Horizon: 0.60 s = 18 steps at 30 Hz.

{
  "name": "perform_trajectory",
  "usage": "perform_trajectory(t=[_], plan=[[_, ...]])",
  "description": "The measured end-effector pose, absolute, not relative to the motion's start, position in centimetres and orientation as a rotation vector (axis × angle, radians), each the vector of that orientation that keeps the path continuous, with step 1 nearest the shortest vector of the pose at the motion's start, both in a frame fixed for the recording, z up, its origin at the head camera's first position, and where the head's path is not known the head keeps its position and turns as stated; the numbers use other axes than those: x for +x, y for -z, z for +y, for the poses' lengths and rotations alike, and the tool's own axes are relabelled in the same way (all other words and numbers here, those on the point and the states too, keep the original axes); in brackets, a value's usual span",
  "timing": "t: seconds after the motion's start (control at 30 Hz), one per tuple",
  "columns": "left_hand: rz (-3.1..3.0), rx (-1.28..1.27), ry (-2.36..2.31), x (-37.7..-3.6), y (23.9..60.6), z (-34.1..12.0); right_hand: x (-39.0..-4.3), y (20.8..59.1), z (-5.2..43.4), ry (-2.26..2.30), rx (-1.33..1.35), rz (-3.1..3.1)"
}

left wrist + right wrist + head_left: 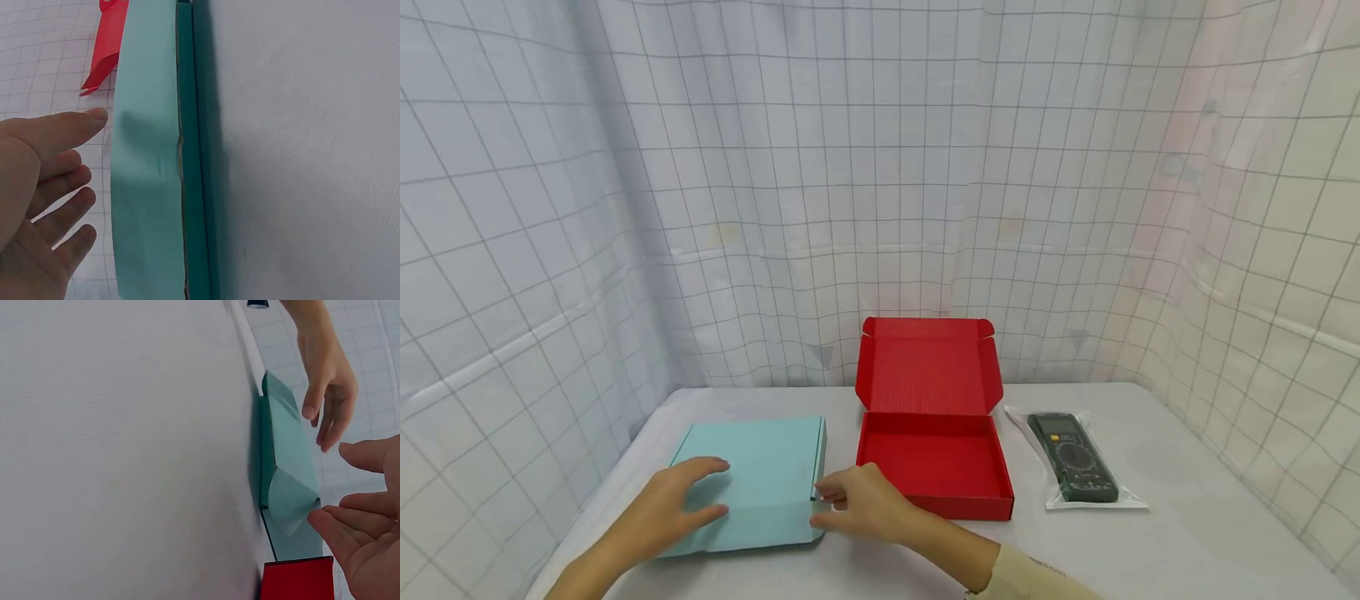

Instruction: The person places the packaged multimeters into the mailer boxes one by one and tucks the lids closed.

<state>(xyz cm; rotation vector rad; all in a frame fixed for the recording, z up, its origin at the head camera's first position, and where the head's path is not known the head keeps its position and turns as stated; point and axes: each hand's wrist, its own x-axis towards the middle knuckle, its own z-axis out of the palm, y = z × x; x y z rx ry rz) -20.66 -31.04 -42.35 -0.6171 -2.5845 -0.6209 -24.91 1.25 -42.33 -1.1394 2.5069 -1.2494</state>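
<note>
A light blue cardboard mailer box [767,467] lies flat on the table with its lid down. The lid's front part [147,187] slopes over the darker teal front wall [199,187], leaving an uneven edge. My left hand [662,504] hovers over the box's left part, thumb and fingers spread and holding nothing. At the right side, my right hand [868,504] has its fingertips right by the box's edge, near a small dark notch. In the right wrist view, the right hand's fingers [359,528] reach that corner while the thumb stays apart from the lid.
Right of the blue box stands a red mailer box [936,508], its lid raised at the back. Farther right lies a dark multimeter [1075,458] in a clear plastic bag [1131,502]. White gridded curtains [917,167] enclose the white table [1180,450].
</note>
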Motion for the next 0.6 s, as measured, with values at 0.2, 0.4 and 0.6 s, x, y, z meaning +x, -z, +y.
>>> perform_trajectory(t=[0.2, 0.4, 0.6], plan=[[-2.648, -0.646, 0.66, -20.8, 42.7, -30.7, -23.8, 44.0, 1.2, 1.188, -1.092, 2.548], [-2.695, -0.585, 0.705, -20.8, 42.8, -30.8, -23.5, 45.4, 0.7, 1.213, -1.002, 2.584], [-2.728, -0.505, 0.786, -20.7, 43.1, -31.1, -23.6, 45.4, 0.0, 1.338, -0.868, 2.545]])
